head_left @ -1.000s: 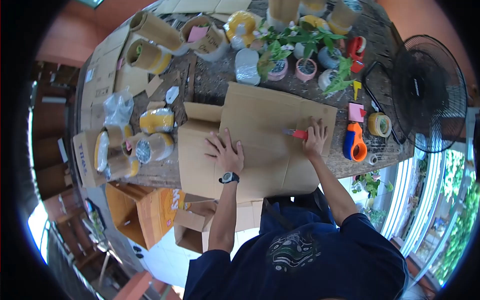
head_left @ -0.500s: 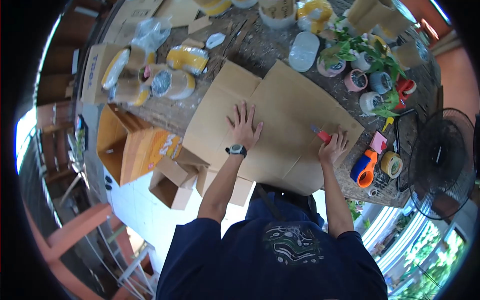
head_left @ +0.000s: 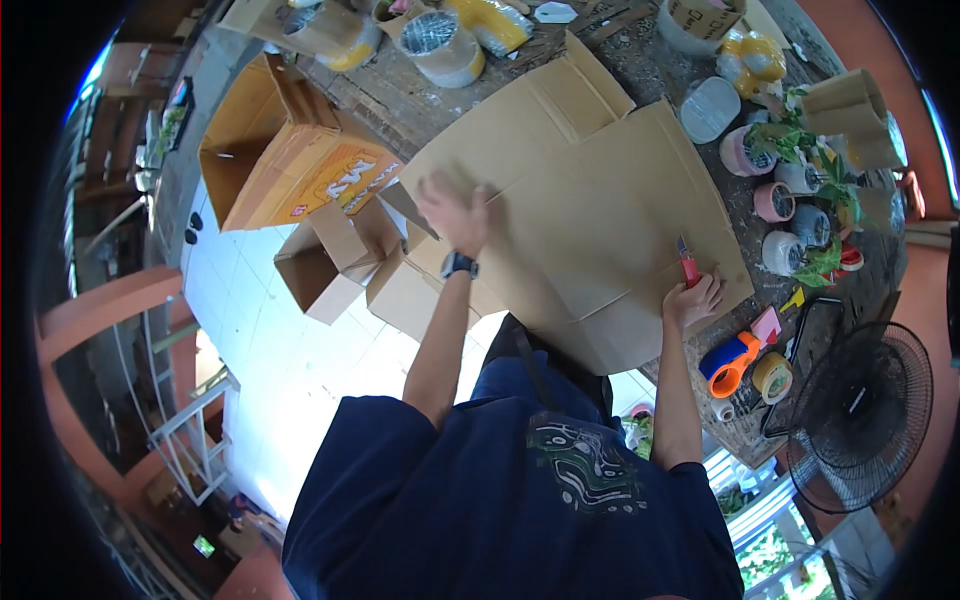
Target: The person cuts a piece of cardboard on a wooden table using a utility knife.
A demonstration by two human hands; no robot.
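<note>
A large flattened sheet of cardboard [head_left: 590,210] lies across the worktable in front of me, with creases and a cut flap at its far side. My left hand [head_left: 452,212], a dark watch on its wrist, is at the sheet's left edge. It is blurred, but the thumb stands apart from the fingers and nothing shows in it. Near the sheet's right edge, my right hand [head_left: 694,300] is closed around a red box cutter [head_left: 689,266], whose blade end points away from me.
Left of the sheet are an orange printed box [head_left: 310,175] and small open cartons [head_left: 335,260]. Potted plants [head_left: 785,200] line the right side. Nearer me sit a blue-and-orange tape dispenser [head_left: 732,364], a tape roll [head_left: 773,377] and a black fan [head_left: 860,410]. Wrapped pots [head_left: 440,50] stand at the back.
My left hand has gone from lying flat on the cardboard to its left edge. The right hand keeps the box cutter near the right edge. The camera view has turned.
</note>
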